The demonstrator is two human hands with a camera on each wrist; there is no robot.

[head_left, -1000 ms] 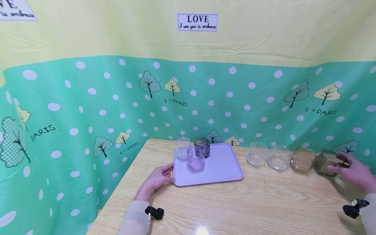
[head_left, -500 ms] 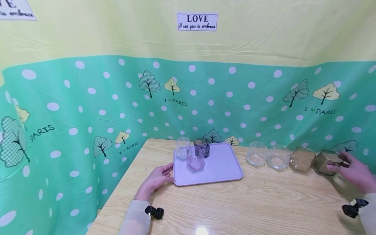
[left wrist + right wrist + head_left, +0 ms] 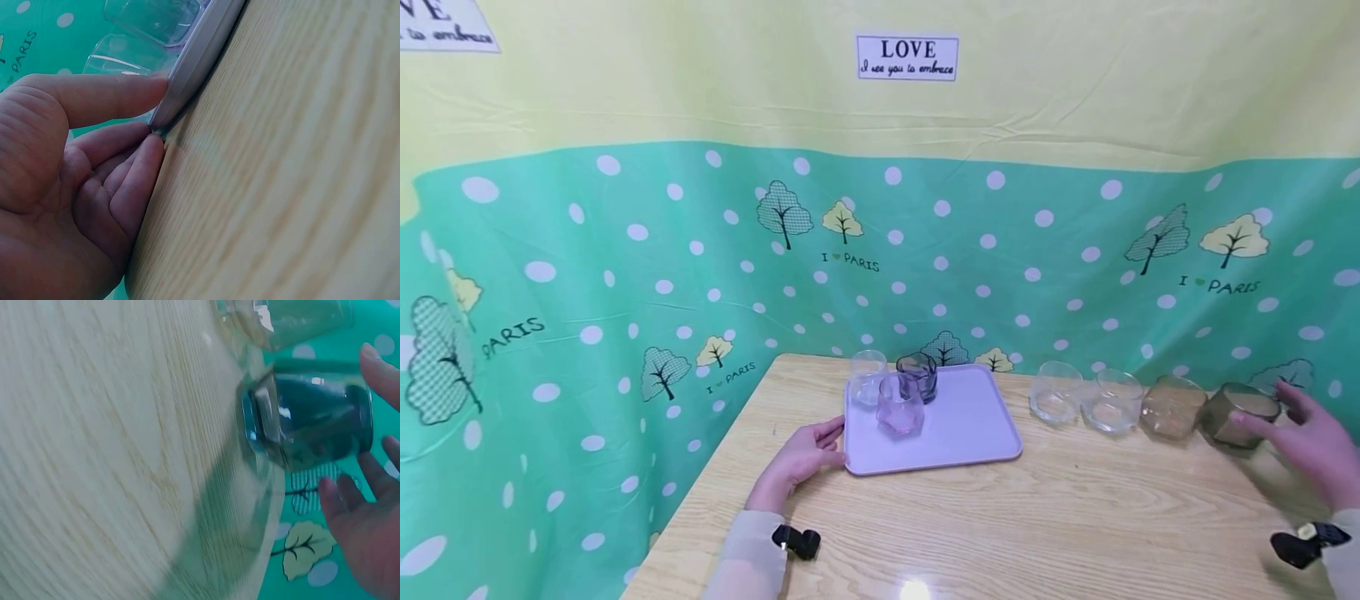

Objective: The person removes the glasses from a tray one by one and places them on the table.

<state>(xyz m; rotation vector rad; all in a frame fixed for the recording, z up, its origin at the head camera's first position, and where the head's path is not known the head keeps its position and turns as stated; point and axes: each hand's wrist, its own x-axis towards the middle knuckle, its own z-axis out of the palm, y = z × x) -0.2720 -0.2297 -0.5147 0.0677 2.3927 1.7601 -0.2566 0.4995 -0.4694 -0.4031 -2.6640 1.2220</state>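
In the head view my left hand point(image 3: 805, 460) is at the left edge of a lilac tray point(image 3: 966, 433). In the left wrist view its thumb lies on the tray rim point(image 3: 187, 72), with fingertips against the edge below, pinching it. The tray carries a clear glass point(image 3: 867, 387), a dark grey glass point(image 3: 922, 379) and a pink-purple glass point(image 3: 900, 412). Far right, my right hand point(image 3: 1311, 442) is beside a dark smoky glass point(image 3: 1236, 417). In the right wrist view that glass point(image 3: 319, 419) stands upright on the table, the thumb and fingers spread around its rim side.
Left of the smoky glass, an amber glass point(image 3: 1172, 412) and two clear glasses, one nearer it point(image 3: 1112, 408) and one farther left point(image 3: 1055, 400), stand in a row on the wooden table point(image 3: 1000, 533). A green and yellow printed curtain point(image 3: 925, 233) hangs behind the table.
My right hand has loosened from the smoky glass, its thumb and fingers spreading and drawing slightly back. The glass stays at the end of the row. The left hand and tray hold still.
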